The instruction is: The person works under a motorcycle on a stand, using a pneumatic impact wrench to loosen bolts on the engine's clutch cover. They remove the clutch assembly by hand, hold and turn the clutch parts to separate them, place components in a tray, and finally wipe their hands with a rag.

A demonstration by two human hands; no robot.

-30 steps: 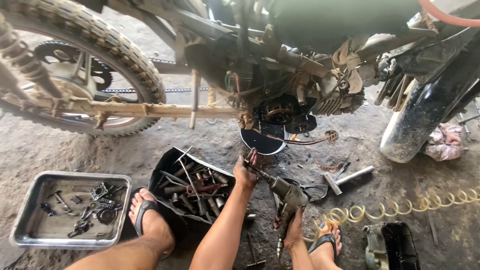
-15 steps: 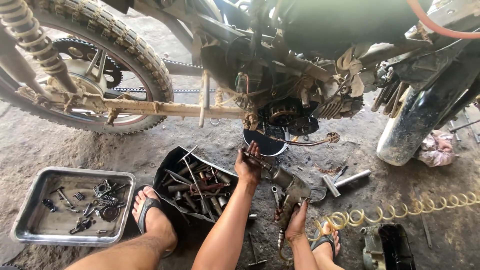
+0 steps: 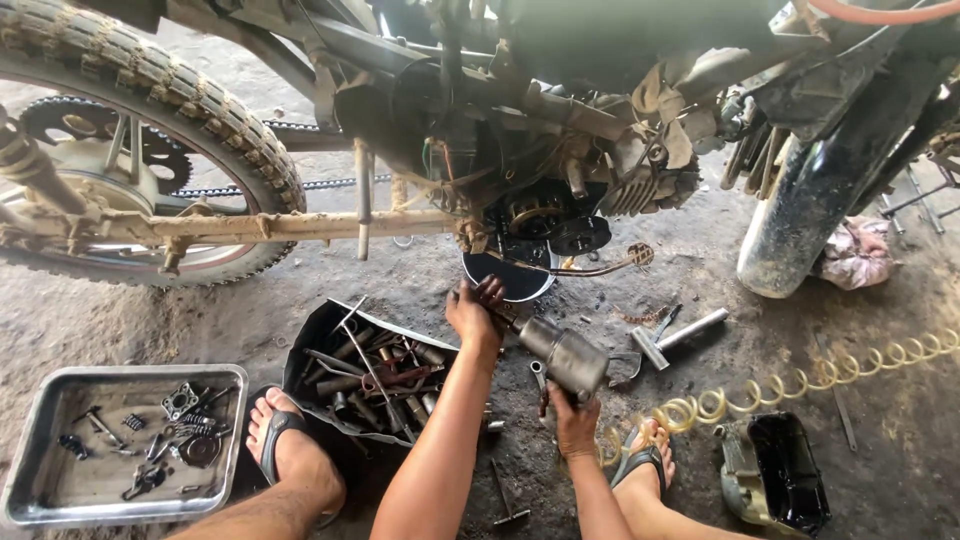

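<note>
My right hand (image 3: 574,420) grips the handle of a grey air impact wrench (image 3: 565,356), held a little above the dirt floor. My left hand (image 3: 474,310) closes around the wrench's front end, next to a black drain pan (image 3: 512,276) under the motorcycle engine (image 3: 545,215). The wrench points up and left toward the open, dirty engine side. Both my feet in sandals rest on the ground, one by the tool box (image 3: 330,345), one by the coiled hose (image 3: 790,385).
The black tool box holds several sockets and wrenches. A metal tray (image 3: 35,470) at the lower left carries small parts. A hammer (image 3: 682,334), a black engine cover (image 3: 775,478) and a pink rag (image 3: 855,255) lie at the right. Rear wheel (image 3: 170,90) left, front wheel (image 3: 815,210) right.
Both hands have lifted the impact wrench up and left, toward the engine. My left hand has shifted onto its front end. The view has dropped closer to the hands.
</note>
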